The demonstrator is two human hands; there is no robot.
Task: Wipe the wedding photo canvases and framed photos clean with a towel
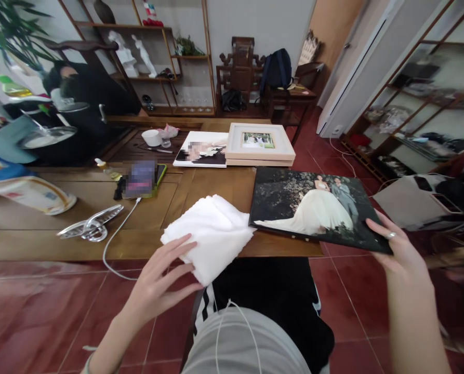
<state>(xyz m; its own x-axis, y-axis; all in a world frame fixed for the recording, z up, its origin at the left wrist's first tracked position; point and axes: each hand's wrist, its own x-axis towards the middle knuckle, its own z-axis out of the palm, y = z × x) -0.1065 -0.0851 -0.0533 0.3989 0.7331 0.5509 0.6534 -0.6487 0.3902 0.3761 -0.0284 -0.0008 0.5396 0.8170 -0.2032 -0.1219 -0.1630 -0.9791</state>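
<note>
In the head view, the thing you have in hand is a dark wedding-photo panel (282, 200), picture side up, its left part over the wooden table (79, 246) and its near right corner out past the table's edge. Your right hand (397, 241), a ring on one finger, is clamped on that corner. Your left hand (161, 283) is well apart from it, left of the panel, fingers spread against the near left side of a folded white cloth (208, 239); you can't tell here whether it grips the cloth or only touches it. The cloth's right corner meets the panel's left edge, and its near corner reaches past the table's front edge.

Just beyond the panel lies a stack of pale picture frames (261, 150), with a white-edged photo print (200, 149) beside it. Farther off, beyond the panel to the left, stands a white cup (151, 137). Well to the panel's left, past the cloth, you have a green-edged phone (141, 179), a white cable (117, 236) and a shiny looped metallic piece (91, 224).
</note>
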